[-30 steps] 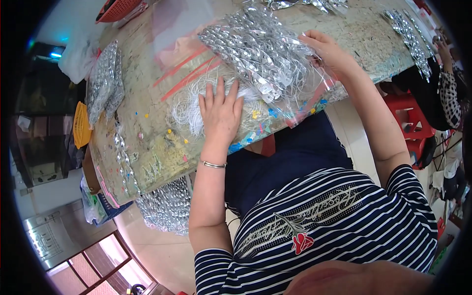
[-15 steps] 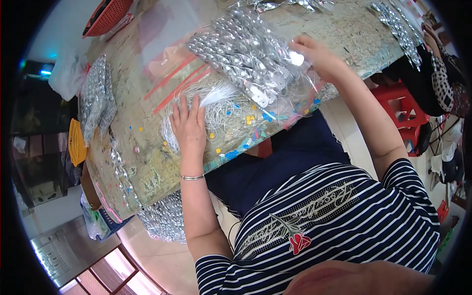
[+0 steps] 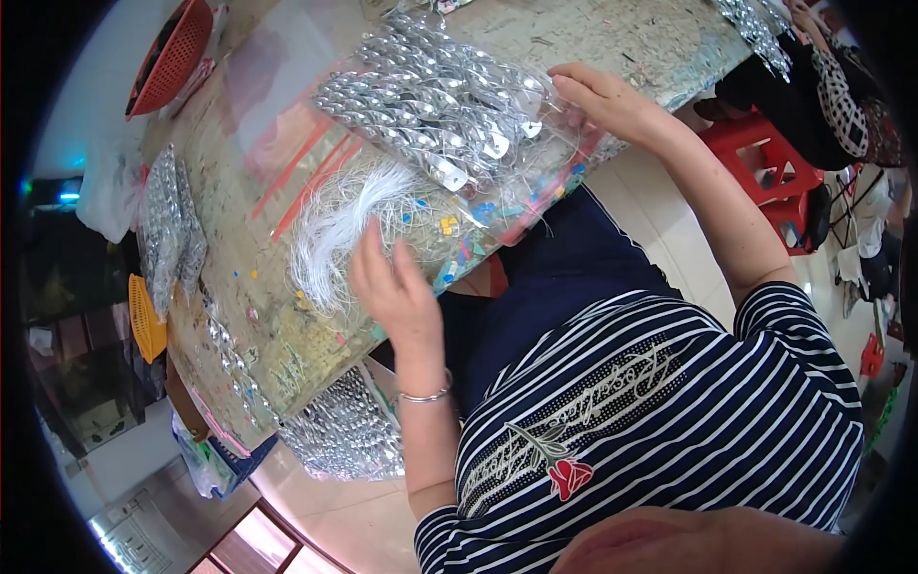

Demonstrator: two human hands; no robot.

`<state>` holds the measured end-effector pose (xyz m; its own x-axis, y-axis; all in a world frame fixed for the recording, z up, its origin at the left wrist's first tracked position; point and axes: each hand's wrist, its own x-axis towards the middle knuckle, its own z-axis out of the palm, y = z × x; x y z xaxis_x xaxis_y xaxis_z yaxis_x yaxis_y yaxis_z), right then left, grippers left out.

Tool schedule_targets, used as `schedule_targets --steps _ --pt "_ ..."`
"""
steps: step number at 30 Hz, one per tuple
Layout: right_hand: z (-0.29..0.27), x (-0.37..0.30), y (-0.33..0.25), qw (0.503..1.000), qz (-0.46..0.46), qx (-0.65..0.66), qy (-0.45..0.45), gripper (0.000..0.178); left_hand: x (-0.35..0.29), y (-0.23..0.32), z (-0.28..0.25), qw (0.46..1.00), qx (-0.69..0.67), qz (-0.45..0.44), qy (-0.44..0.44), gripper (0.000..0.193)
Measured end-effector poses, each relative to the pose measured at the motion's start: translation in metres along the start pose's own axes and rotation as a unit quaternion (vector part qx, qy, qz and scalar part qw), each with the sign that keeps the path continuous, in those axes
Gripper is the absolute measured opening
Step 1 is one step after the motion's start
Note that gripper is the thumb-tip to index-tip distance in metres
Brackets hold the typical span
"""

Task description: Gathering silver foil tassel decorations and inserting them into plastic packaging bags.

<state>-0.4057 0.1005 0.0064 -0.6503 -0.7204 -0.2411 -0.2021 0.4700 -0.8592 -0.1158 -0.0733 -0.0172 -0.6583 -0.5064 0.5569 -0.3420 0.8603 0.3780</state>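
Observation:
My left hand (image 3: 397,292) hovers at the table's near edge, fingers apart and holding nothing, beside a loose bundle of fine white threads (image 3: 335,234). To the right of the threads, silver twisted strips (image 3: 430,91) with flat round-ended tabs lie in a heap on clear plastic. At the right end of this heap, my right hand (image 3: 612,105) has its fingers round the edge of the clear plastic bag (image 3: 581,143). Its thumb is partly hidden there. Red strips (image 3: 301,163) show beneath the clear film to the left of the heap.
Bits of blue and yellow scrap (image 3: 448,225) litter the worn table (image 3: 249,325). A red basket (image 3: 177,57), bagged silver strips (image 3: 167,220) and a yellow basket (image 3: 145,320) sit along the left. Red stools (image 3: 765,167) and another person's patterned sleeve (image 3: 841,105) are at the right.
My left hand has drawn off the white threads toward me, leaving them uncovered. My right hand stays at the heap's right end, its fingers more extended. The whole view has turned slightly.

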Motion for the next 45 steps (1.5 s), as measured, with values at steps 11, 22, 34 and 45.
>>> schedule_targets --steps 11,22,34,45 --pt "0.003 -0.056 0.019 0.952 -0.239 -0.118 0.149 0.031 -0.025 0.074 0.026 0.848 -0.36 -0.329 -0.207 0.026" --pt "0.083 -0.095 0.026 0.991 0.041 0.061 -0.114 0.025 -0.026 0.077 0.025 0.773 -0.458 -0.39 -0.203 0.022" --pt "0.057 -0.058 0.009 0.925 -0.315 -0.206 0.045 0.025 -0.035 0.063 0.01 0.813 -0.429 -0.354 -0.171 0.023" --pt "0.088 -0.067 -0.006 0.9 -0.392 -0.173 -0.082 0.026 -0.042 0.05 0.005 0.799 -0.445 -0.377 -0.144 0.022"
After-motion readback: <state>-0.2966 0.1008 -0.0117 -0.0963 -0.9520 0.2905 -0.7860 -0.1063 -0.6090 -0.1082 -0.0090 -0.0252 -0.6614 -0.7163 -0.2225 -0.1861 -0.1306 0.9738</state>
